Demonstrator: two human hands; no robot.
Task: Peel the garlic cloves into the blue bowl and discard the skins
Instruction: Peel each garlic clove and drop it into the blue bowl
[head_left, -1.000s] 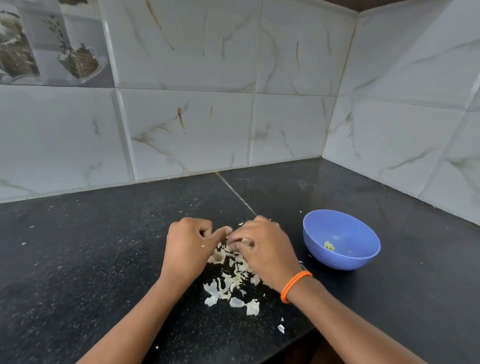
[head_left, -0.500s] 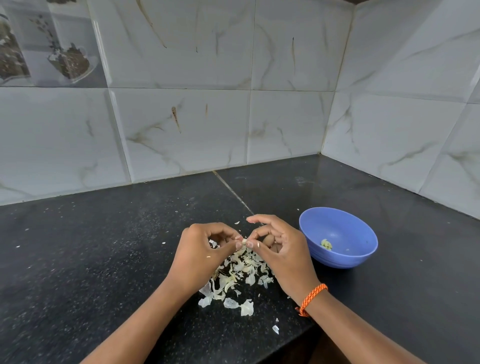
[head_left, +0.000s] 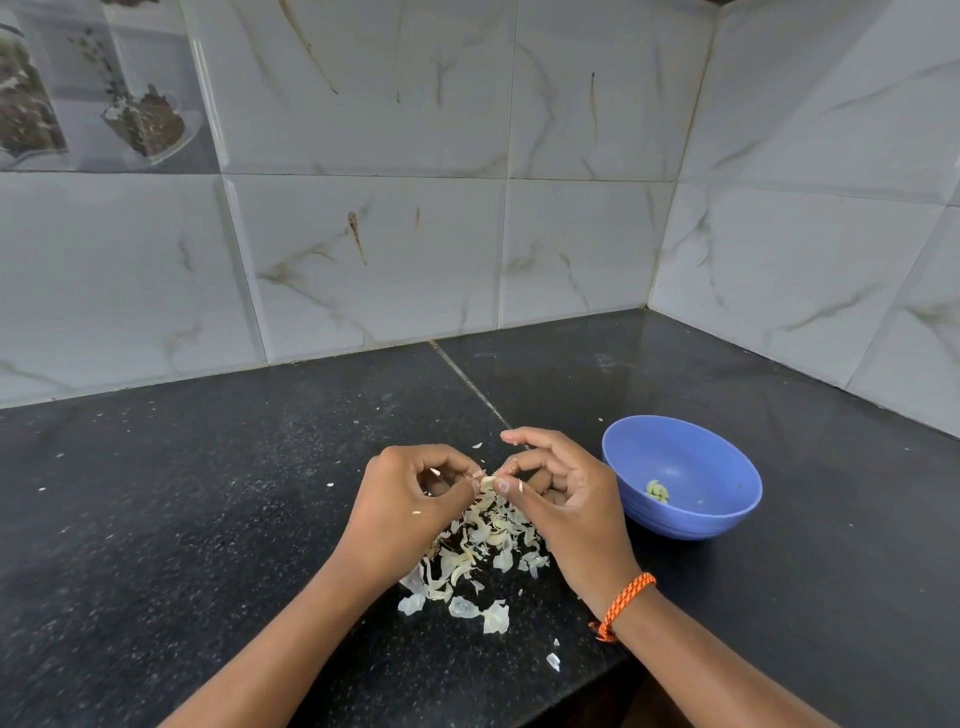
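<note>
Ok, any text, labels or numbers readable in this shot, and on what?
None readable.
Bowl: plain blue, no mark showing.
Picture tile at upper left: printed image only, no lettering I can make out.
Wristband: plain orange cord.
Marble tiles and counter: veins and specks only.

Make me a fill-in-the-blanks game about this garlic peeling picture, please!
1. Both hands, left hand and right hand, pinch one garlic ____ between them.
2. The peeled garlic lies inside the ____ bowl.
3. The pile of skins lies on the ____ counter.
4. The orange band is on the ____ wrist.

Missing words: clove; blue; black; right
</note>
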